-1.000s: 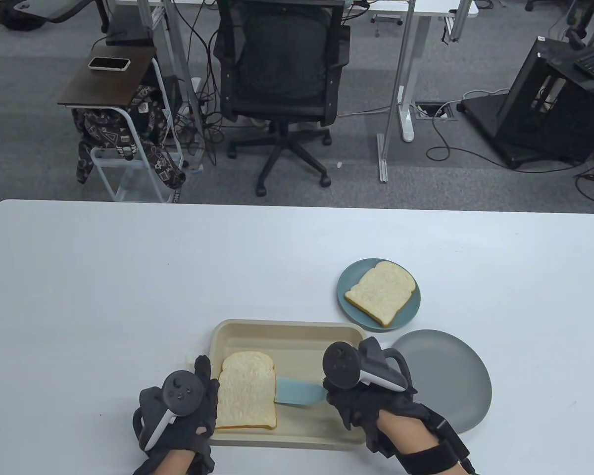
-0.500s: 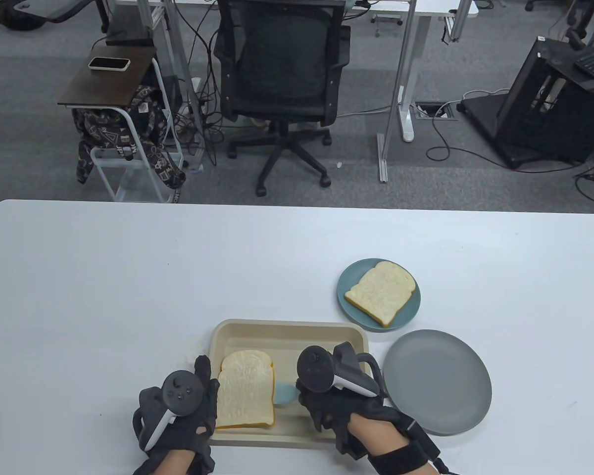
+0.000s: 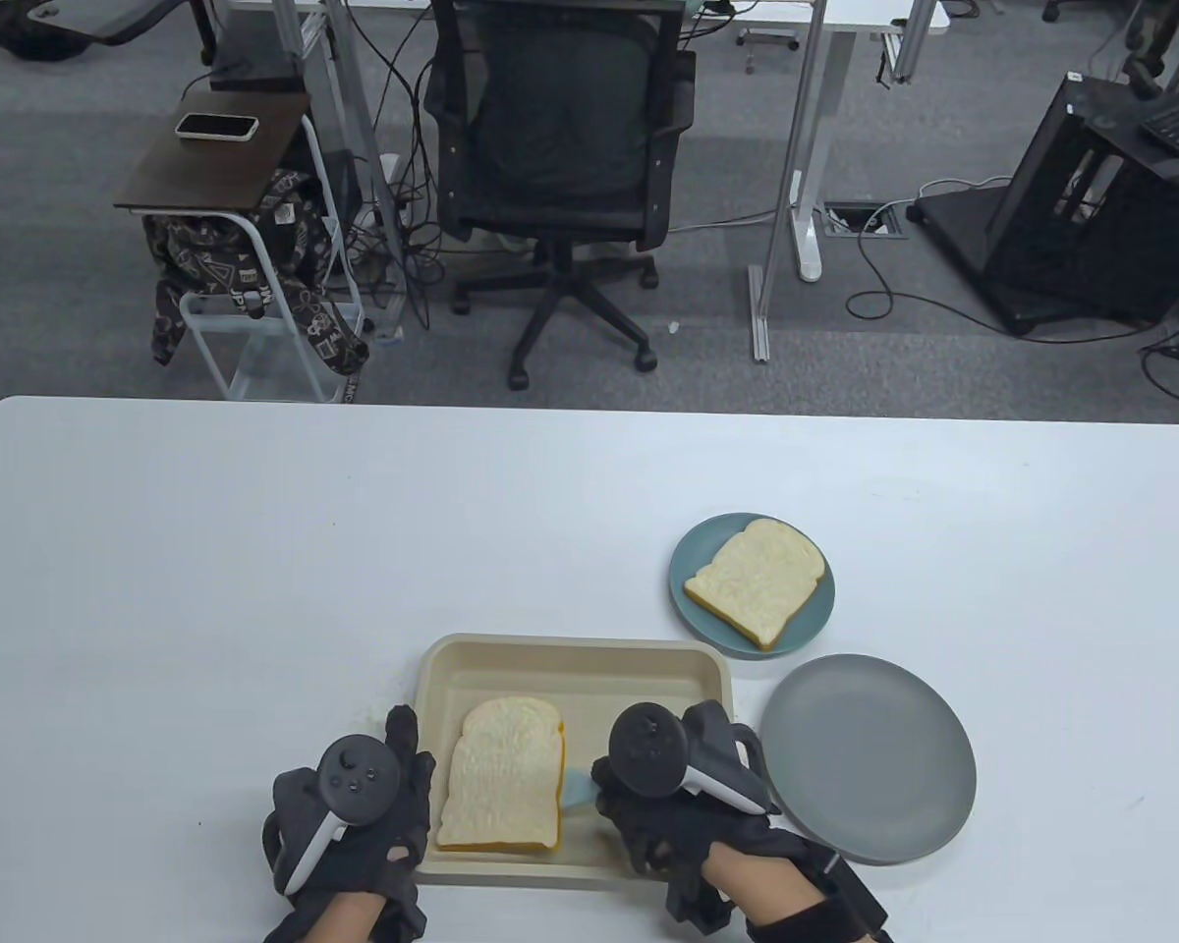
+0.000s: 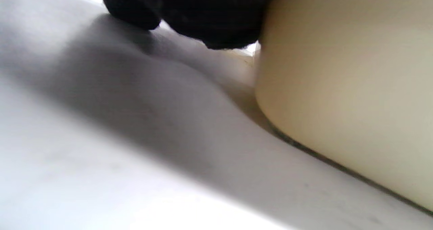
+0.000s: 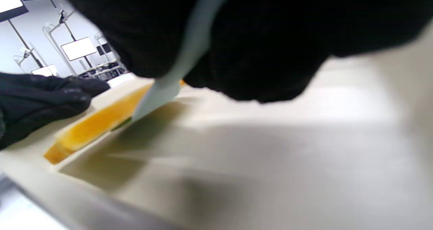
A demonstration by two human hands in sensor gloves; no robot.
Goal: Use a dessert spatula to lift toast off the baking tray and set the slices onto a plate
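A slice of toast (image 3: 503,776) lies in the left part of the beige baking tray (image 3: 589,663). My right hand (image 3: 663,820) grips the handle of the light blue dessert spatula (image 3: 578,786); its blade goes under the toast's right edge. In the right wrist view the spatula (image 5: 162,88) meets the toast's orange crust (image 5: 98,121), which sits slightly raised off the tray (image 5: 253,148). My left hand (image 3: 403,776) lies with straight fingers along the tray's left outer wall (image 4: 338,88). A second toast slice (image 3: 758,580) lies on the teal plate (image 3: 815,624).
An empty grey plate (image 3: 870,756) sits just right of the tray, close to my right wrist. The teal plate stands behind it. The white table (image 3: 255,589) stretches left and back. An office chair (image 3: 560,128) stands beyond the far edge.
My right hand pushed the spatula leftward until most of the blade went under the toast. The toast has since shifted a little to the right. The left hand stayed put.
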